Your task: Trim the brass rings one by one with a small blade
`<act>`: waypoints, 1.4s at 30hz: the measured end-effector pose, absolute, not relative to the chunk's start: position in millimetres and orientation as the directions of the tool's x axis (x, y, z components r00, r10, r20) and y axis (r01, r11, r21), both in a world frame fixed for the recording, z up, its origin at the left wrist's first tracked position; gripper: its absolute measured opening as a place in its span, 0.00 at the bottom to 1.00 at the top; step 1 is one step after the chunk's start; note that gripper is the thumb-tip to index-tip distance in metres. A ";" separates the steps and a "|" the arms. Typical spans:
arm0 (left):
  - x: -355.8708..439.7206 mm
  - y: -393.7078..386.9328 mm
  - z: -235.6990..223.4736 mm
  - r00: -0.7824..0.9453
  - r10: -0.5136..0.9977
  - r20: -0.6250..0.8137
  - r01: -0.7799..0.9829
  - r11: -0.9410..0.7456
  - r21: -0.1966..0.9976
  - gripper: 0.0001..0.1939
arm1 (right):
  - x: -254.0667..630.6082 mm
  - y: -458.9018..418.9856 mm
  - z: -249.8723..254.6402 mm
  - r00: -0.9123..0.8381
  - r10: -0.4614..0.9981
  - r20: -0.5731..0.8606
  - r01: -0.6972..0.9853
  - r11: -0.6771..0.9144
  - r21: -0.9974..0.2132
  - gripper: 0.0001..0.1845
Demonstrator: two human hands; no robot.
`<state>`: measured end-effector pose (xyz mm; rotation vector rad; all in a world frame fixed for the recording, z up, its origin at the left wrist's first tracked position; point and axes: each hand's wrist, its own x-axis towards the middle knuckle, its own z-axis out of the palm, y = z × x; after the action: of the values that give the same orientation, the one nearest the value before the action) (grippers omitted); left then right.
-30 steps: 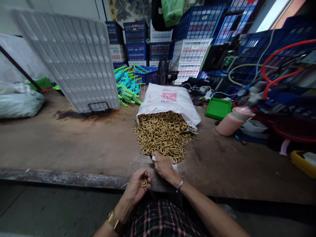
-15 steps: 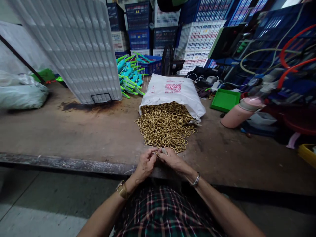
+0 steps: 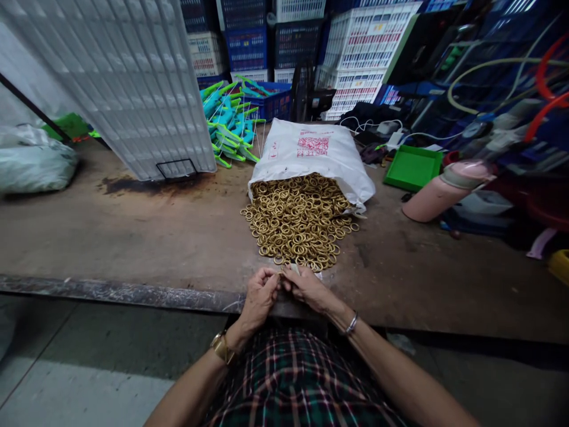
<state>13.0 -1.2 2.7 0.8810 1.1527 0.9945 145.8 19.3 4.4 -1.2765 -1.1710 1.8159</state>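
Note:
My left hand (image 3: 260, 295) and my right hand (image 3: 307, 287) meet fingertip to fingertip at the near edge of the brown table (image 3: 133, 237). Both are pinched closed. Between the left fingers a small gold ring shows. The right fingers pinch a small pale piece that I cannot make out. Just beyond them lies a heap of gold rings (image 3: 299, 219) spilling from a white sack (image 3: 311, 155) with red print.
A large white plastic tray (image 3: 120, 83) leans upright at the back left. Teal and green parts (image 3: 229, 121) are piled behind the sack. A green tray (image 3: 412, 168) and a pink bottle (image 3: 444, 190) lie to the right. Blue and white crates (image 3: 347, 59) are stacked behind.
One second ago my hands were apart, the left holding a ring, the right at the heap's edge. They have since come together, and the view has tilted down a little.

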 end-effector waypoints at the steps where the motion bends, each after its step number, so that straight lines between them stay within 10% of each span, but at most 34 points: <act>1: 12.9 -1.7 1.9 0.120 0.939 -0.322 -0.185 0.340 0.922 0.18 | 145.4 19.5 2.5 -0.336 0.861 -0.382 0.006 -0.404 -0.915 0.17; 24: 9.2 -9.5 -1.8 0.240 0.912 -0.333 -0.217 0.384 0.897 0.17 | 145.0 24.1 -2.0 -0.191 0.976 -0.102 0.326 -0.035 -0.945 0.12; 31: 7.5 -9.1 0.4 0.212 0.928 -0.306 -0.219 0.350 0.911 0.18 | 147.5 11.3 -3.7 -0.353 0.935 -0.022 0.745 0.267 -0.612 0.09; 42: 6.8 -16.6 8.8 0.110 0.975 -0.191 -0.007 0.193 0.981 0.17 | 146.3 15.4 -2.6 -0.391 0.911 -0.131 0.859 0.310 -0.407 0.18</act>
<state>6.8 -16.6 8.8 1.1032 1.2026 0.9965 146.3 15.4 -2.6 -1.6588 -2.4401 0.6361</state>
